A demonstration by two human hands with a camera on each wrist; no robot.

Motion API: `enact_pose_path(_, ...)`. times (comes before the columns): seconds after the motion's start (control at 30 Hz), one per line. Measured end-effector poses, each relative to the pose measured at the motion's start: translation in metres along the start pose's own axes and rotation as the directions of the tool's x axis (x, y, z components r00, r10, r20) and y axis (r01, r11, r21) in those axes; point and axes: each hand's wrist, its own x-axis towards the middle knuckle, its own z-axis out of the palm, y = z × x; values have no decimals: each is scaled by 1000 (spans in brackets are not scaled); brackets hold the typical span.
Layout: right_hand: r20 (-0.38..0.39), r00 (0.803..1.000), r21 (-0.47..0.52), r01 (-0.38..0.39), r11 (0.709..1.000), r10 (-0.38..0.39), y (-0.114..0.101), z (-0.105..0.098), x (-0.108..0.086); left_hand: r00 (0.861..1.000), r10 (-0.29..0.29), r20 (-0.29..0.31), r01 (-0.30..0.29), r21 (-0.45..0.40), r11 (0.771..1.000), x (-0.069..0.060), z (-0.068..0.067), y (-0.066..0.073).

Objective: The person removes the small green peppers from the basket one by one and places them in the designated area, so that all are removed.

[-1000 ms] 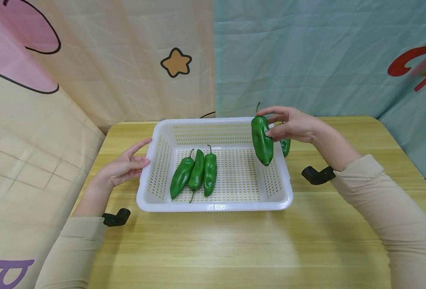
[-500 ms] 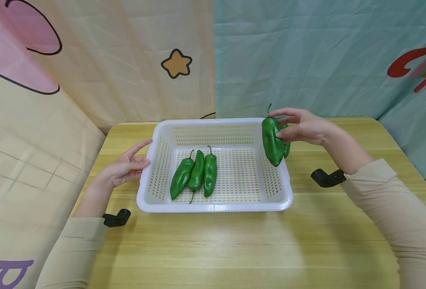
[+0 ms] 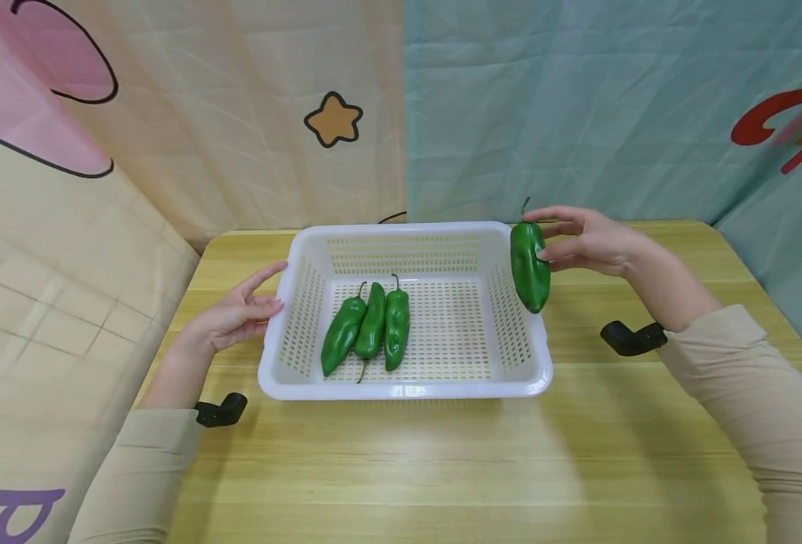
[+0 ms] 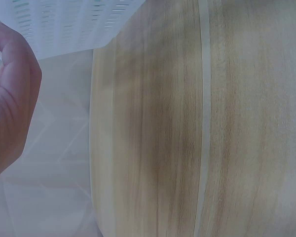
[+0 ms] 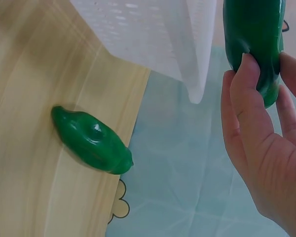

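One basket (image 3: 410,390), white plastic, rectangular, walls and floor perforated, at the middle of a pale wood-grain desk (image 3: 401,461). Contents: three long green peppers in the left half, set roughly side by side. Left pepper (image 3: 343,336), leaning, stem toward the far wall; middle pepper (image 3: 371,321), reversed, stem toward the near wall; right pepper (image 3: 397,330), stem toward the far wall. One held pepper (image 3: 530,268), green and glossy, stem up and tip down, at the basket's right rim; pinched near its stem end between thumb and fingers of the right hand (image 3: 587,240). One desk pepper (image 5: 92,142), lying on its side on the wood to the right of the basket, visible in the right wrist view. Left hand (image 3: 237,313): thumb and forefinger apart, touching the basket's left rim; lower fingers partly hidden. Two beige sleeves (image 3: 142,461), cuffs ending at the wrists; two black wrist fittings, left fitting (image 3: 221,409) and right fitting (image 3: 633,338). Backdrop: beige cloth (image 3: 237,98) printed with an orange star (image 3: 333,119), black-outlined, and, adjoining it, teal cloth (image 3: 577,113) bearing a red curved figure (image 3: 761,117).
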Motion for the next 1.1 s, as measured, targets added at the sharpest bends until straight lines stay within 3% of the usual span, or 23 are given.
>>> enact_pose_path(0.77,-23,1000,13,-10,1000,10,21,-22,-9,1000,10,4,-10,5,1000,1,-1,-1)
enact_pose_path(1.1,-57,997,16,-50,999,51,33,-32,-12,1000,3,-6,-3,-9,1000,0,0,-1)
